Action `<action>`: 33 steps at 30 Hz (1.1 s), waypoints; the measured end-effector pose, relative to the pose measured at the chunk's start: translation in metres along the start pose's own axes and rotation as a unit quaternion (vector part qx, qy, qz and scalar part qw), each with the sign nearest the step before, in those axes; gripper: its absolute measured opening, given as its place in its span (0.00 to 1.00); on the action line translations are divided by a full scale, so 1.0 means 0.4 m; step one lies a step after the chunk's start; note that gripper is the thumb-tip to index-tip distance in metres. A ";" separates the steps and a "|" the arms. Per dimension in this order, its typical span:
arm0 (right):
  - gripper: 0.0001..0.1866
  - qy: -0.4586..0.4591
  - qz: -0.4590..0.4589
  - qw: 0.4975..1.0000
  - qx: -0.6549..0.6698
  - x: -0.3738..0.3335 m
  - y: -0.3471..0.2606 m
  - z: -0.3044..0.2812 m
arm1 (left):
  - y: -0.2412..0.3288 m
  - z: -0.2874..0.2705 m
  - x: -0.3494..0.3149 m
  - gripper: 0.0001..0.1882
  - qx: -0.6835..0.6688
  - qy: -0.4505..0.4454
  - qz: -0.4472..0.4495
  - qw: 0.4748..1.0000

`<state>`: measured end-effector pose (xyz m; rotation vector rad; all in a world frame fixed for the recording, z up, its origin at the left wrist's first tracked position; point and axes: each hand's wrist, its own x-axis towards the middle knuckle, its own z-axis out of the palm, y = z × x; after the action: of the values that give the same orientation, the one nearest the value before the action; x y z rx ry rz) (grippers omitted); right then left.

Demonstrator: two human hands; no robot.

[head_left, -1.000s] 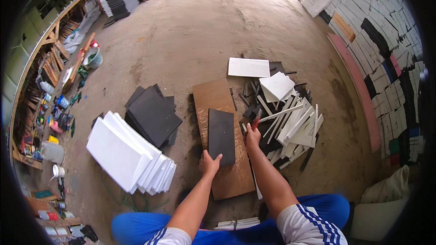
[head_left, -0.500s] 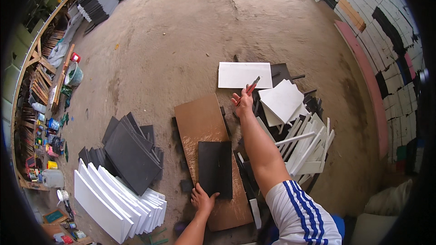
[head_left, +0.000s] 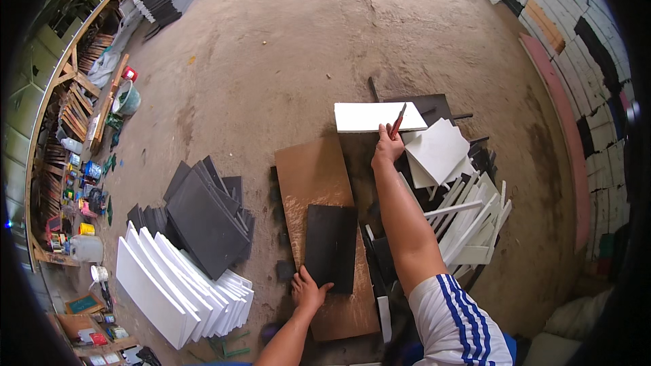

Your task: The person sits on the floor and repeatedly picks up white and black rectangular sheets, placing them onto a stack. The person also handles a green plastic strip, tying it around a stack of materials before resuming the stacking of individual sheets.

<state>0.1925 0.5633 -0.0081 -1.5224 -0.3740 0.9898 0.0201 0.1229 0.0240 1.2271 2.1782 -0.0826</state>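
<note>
My left hand point(head_left: 310, 293) lies with fingers spread at the near left corner of a black rectangular foam-like sheet point(head_left: 331, 244), its thumb on the sheet. That sheet rests on a longer, scuffed brown board point(head_left: 314, 166) on the floor. My right arm reaches forward, and my right hand point(head_left: 387, 149) is closed round a red utility knife point(head_left: 397, 123) pointing away from me. The same hand is at the near edge of a white rectangular sheet point(head_left: 366, 116), fingertips touching it; whether it grips the sheet, I cannot tell. Loose white sheets point(head_left: 437, 149) lie just right of that hand.
White offcut strips point(head_left: 471, 220) are heaped on the right. To the left stand a fanned row of white sheets point(head_left: 159, 288) and a pile of black sheets point(head_left: 207, 220). Cans and pots line a wooden rack point(head_left: 71, 74) at far left; stacked white slabs point(head_left: 566, 54) form the right side.
My right hand has come down onto the white sheet's near edge, and the sheet has turned slightly. The knife stays in that hand. My left hand keeps its place on the black sheet.
</note>
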 end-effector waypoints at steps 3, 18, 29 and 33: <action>0.14 0.052 -0.084 0.969 -0.227 -0.089 -0.047 -0.066 | -0.006 0.003 -0.004 0.63 -0.012 0.007 -0.004 1.000; 0.12 -0.067 -0.273 0.948 -0.148 -0.485 -0.164 -0.523 | -0.080 -0.067 -0.200 0.19 -0.423 0.096 0.065 0.899; 0.16 -0.181 -0.313 0.780 -0.510 -0.811 -0.312 -0.646 | -0.300 -0.026 -0.246 0.16 -0.474 0.210 0.018 0.855; 0.12 -0.308 -0.403 0.684 -0.524 -0.856 -0.280 -0.630 | -0.314 -0.052 -0.272 0.17 -0.478 0.217 0.012 0.851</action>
<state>0.2165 0.1766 0.1999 -1.5960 -2.2049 0.4717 -0.0491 -0.0224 0.0703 0.6926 2.0612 1.2491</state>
